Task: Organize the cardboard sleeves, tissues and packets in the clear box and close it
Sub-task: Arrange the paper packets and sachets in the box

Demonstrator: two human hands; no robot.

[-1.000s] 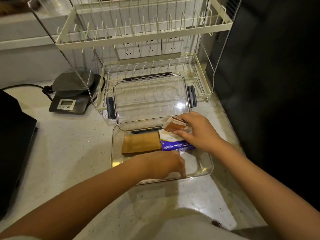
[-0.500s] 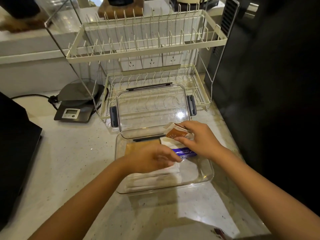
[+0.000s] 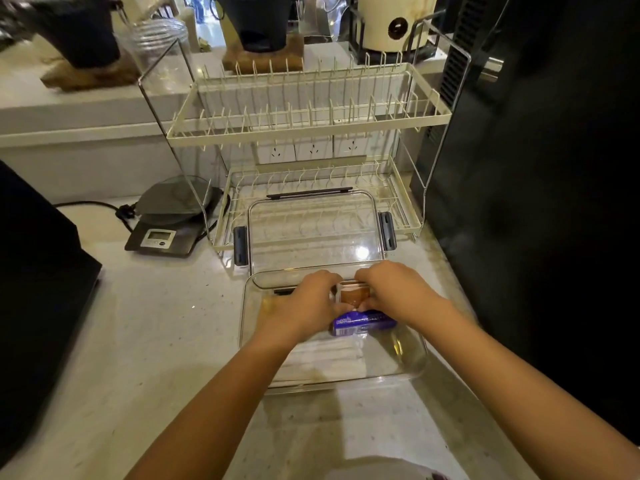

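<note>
Both my hands are in the clear box [image 3: 408,372], far end. L hand [image 3: 304,306] and R hand [image 3: 391,292] pinch a small stack of brown packets [image 3: 353,295] between them, squaring it up against the back wall. Just under my fingers lies the purple tissue pack [image 3: 363,322]; white tissues [image 3: 322,355] lie flat on the box floor nearer me. Cardboard sleeves [image 3: 266,304]: only a tan sliver shows beside my L hand, rest is hidden.

Progress, as I judge it: everything looks to be inside, packets getting a last tidy. Left to do: let go, swing the lid [image 3: 311,230] down, snap the side latches.

Box sits on a pale speckled counter [image 3: 138,341]. Lid stands open, leaning back at the wire dish rack [image 3: 304,123]. Kitchen scale [image 3: 166,226] to the left, big dark appliance [image 3: 554,168] on the right, wall sockets behind the rack.
</note>
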